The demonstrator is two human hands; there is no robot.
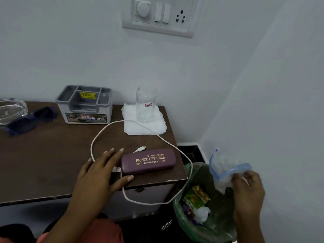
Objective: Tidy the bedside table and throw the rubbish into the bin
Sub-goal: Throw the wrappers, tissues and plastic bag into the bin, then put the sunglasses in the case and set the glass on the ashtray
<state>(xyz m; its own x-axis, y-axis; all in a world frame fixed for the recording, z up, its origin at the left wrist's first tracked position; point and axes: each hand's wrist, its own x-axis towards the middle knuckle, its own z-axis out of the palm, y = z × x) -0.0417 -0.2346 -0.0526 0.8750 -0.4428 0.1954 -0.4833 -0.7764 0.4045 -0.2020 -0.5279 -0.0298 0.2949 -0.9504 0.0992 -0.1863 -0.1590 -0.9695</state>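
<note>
Lower right, your right hand (249, 188) grips a bag (226, 165) over the bin (178, 209); left hand (103, 172) flat, fingers spread, beside the case (149, 160) at the table (43, 163) edge.

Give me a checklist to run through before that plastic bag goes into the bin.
1. Right hand grips the plastic bag: ok.
2. Bag held above the bin opening: ok.
3. Room left in the bin above the wrappers: ok.
4. White cable kept out of the bin mouth: not ok, it loops over it.
5. Bag empty: cannot tell.
6. Left hand away from the drop, beside the glasses case: ok.
</note>
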